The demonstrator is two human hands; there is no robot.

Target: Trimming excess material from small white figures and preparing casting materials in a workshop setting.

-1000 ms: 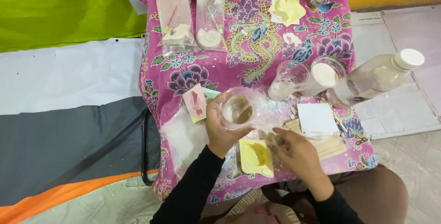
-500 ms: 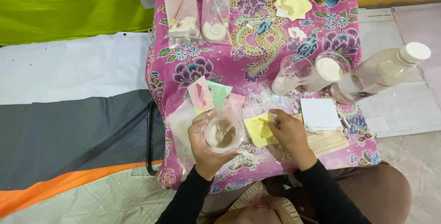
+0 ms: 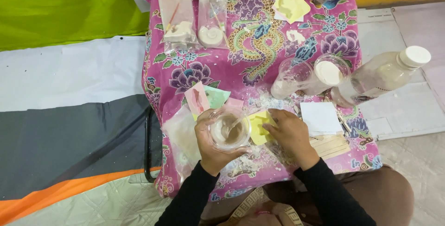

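My left hand point(image 3: 209, 148) grips a clear plastic cup point(image 3: 228, 131) with beige paste in it, held just above the near part of the small table. My right hand point(image 3: 290, 132) is right beside the cup and pinches a thin pale stick point(image 3: 242, 121) whose tip is in the paste. Under the right hand's fingers lies a yellow mould point(image 3: 259, 128). Pink and green cards point(image 3: 204, 98) lie just beyond the cup.
A pink floral cloth point(image 3: 241, 63) covers the table. Two clear cups of white powder point(image 3: 292, 78) and a white-capped bottle point(image 3: 384, 74) stand at the right. A white paper square point(image 3: 320, 117), wooden sticks point(image 3: 332, 145), bagged plaster figures point(image 3: 194, 31) and another yellow mould point(image 3: 292, 2) lie around.
The cup has come down and toward me in my left hand. My right hand moved from the near edge up beside the cup, over the yellow mould, with the stick now in the paste.
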